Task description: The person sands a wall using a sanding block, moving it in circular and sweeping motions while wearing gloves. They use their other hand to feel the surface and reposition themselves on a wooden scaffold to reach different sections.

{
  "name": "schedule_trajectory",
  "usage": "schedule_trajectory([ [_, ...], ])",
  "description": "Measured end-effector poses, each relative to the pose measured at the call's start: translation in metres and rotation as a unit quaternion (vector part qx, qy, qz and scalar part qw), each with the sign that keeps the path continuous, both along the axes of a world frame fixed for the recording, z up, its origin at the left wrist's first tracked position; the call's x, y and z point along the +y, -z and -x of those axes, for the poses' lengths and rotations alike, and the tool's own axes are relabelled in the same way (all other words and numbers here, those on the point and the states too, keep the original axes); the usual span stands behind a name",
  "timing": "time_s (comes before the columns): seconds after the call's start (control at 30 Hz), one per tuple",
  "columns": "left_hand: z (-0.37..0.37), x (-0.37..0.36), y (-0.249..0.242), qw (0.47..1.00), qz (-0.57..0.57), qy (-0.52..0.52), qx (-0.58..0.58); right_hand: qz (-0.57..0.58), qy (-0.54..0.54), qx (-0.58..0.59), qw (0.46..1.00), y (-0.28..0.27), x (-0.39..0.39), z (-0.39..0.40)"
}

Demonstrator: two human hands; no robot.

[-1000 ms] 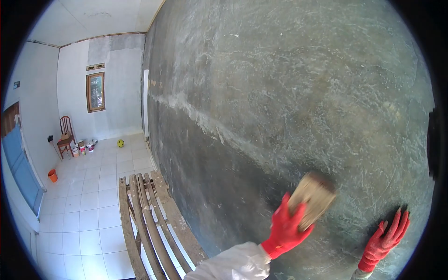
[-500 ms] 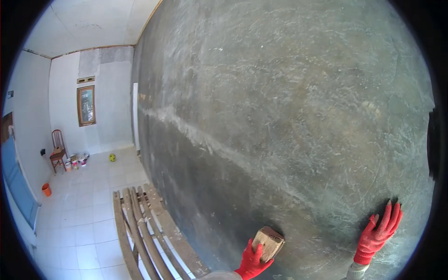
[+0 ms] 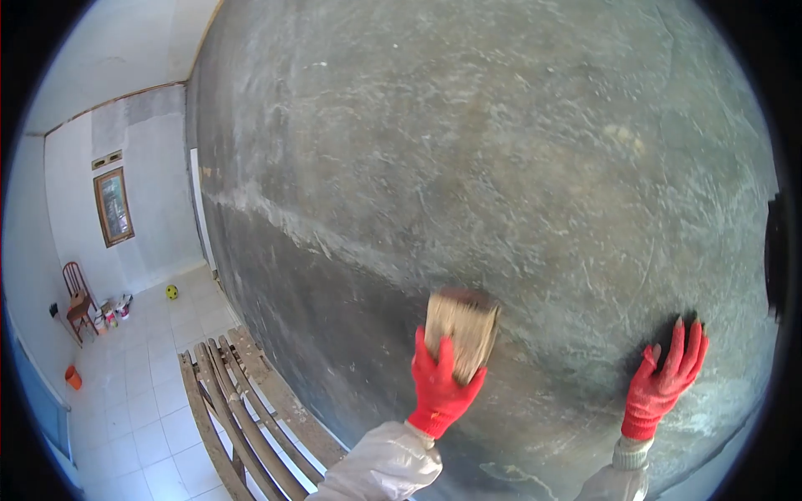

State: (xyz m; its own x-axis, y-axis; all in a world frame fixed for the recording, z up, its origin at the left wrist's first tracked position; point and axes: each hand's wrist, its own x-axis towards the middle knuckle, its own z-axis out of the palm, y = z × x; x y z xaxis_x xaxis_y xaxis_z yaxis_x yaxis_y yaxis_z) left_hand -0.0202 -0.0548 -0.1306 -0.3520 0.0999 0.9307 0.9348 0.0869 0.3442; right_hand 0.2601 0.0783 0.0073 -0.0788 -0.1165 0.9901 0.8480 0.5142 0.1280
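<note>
My left hand [image 3: 441, 386], in a red glove, grips a rough wooden block [image 3: 461, 336] against the grey plastered wall [image 3: 535, 192]. The block's far end is darker and smeared by motion. What lies between block and wall is hidden. To the right, my right hand [image 3: 666, 380], in a red glove with bare fingertips, rests on the same wall with its fingers stretched out and holds nothing. A pale, rough streak [image 3: 334, 248] runs across the wall to the upper left of the block.
Below left stands a platform of wooden poles and planks [image 3: 242, 409], with gaps between them. Beyond it, on the white tiled floor [image 3: 142, 401], are an orange bucket [image 3: 73, 378], a chair [image 3: 79, 305], several paint cans [image 3: 111, 316] and a yellow-green ball [image 3: 172, 292].
My left hand has moved up the wall with the wooden block. My right hand appears slightly higher and further left, still spread on the wall. The camera view has turned and shifted.
</note>
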Motion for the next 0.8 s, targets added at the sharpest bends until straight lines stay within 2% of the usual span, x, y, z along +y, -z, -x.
schedule_trajectory([
  [0.1, 0.002, 0.001, 0.111, 0.999, 0.027, 0.026, -0.032, -0.001, -0.001, -0.001, 1.000, 0.000, 0.000, 0.000],
  [0.17, 0.005, -0.007, 0.126, 0.997, 0.038, 0.050, -0.053, -0.003, -0.006, -0.009, 1.000, -0.002, -0.003, 0.000],
  [0.23, 0.011, -0.012, 0.096, 0.998, 0.053, 0.009, -0.011, -0.007, -0.002, -0.011, 1.000, -0.003, -0.004, 0.000],
  [0.3, 0.015, -0.009, 0.029, 0.999, 0.019, 0.025, -0.005, -0.015, -0.003, -0.014, 1.000, -0.003, -0.004, 0.001],
  [0.43, 0.040, -0.002, -0.119, 0.999, -0.051, -0.010, -0.001, -0.003, 0.008, -0.017, 1.000, -0.001, -0.003, 0.000],
  [0.53, 0.063, 0.004, -0.140, 0.995, -0.098, 0.012, 0.001, -0.008, 0.008, -0.008, 1.000, -0.001, -0.002, 0.002],
  [0.63, 0.056, -0.001, -0.079, 0.998, -0.057, -0.012, -0.016, -0.007, -0.006, 0.006, 1.000, 0.000, -0.004, 0.002],
  [0.8, 0.034, -0.009, 0.101, 0.990, 0.008, 0.024, -0.138, -0.018, -0.016, -0.001, 1.000, 0.005, -0.008, 0.002],
])
